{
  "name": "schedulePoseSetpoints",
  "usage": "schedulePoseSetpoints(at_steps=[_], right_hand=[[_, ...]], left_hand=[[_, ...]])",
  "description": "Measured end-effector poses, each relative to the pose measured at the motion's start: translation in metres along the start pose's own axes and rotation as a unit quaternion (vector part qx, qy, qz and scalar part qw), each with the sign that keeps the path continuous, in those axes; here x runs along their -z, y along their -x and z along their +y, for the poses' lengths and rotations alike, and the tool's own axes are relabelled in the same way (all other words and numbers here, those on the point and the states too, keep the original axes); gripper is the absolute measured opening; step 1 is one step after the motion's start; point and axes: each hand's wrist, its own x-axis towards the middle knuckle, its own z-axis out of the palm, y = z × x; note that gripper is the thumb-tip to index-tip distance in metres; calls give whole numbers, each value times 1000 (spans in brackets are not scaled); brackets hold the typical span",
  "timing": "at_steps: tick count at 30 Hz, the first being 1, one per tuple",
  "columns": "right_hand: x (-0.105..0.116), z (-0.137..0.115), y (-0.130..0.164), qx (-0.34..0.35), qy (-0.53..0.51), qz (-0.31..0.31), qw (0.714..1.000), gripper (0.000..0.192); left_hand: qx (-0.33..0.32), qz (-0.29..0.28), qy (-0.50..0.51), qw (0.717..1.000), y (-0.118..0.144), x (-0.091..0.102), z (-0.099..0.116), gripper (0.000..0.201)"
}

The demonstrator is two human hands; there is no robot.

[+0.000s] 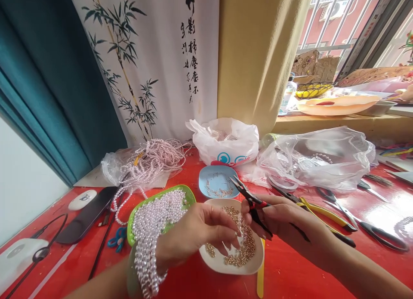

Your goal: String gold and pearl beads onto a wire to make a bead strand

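"Above the cream, rounded-square dish [243,269] of small gold beads [248,247], seen how?"

"With right hand [280,215], gripping slim-nosed metal pliers with black and red handles [242,188], pointed up and away; perhaps turned so to spare thumb and forefinger, close by a short strand of clear, pale beads [240,228]."

"And with left hand [196,230]?"

"Curled loosely, just beside the strand. Cannot tell whether pinching."

"Why over the dish?"

"Possibly to catch anything dropped. Between both hands, the strand, in front of the gold beads."

"Nearby?"

"Left of the dish, a lime-green plastic tray [191,199] heaped with pale pearl beads [155,215]; just beyond, a light-blue dish [205,174] of tiny gold-toned pieces. Seemingly clustered for short reach. Around left wrist, stacked pearl loops [147,264], clear of the fingers."
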Motion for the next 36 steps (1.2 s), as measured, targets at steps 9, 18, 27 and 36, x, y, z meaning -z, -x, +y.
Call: schedulePoseSetpoints(at_steps=[9,18,27,36], right_hand=[[-3,15,9,29,243,202,948,42],[-14,9,17,129,470,176,855,34],[-22,-9,10,146,469,142,859,25],[-21,-6,11,151,473,170,851,29]], left_hand=[[-101,73,111,986,5,-3,6,8],[-178,188,80,963,3,2,12,6],[-188,205,-4,960,2,7,8,13],[-190,205,-16,960,0,7,8,11]])
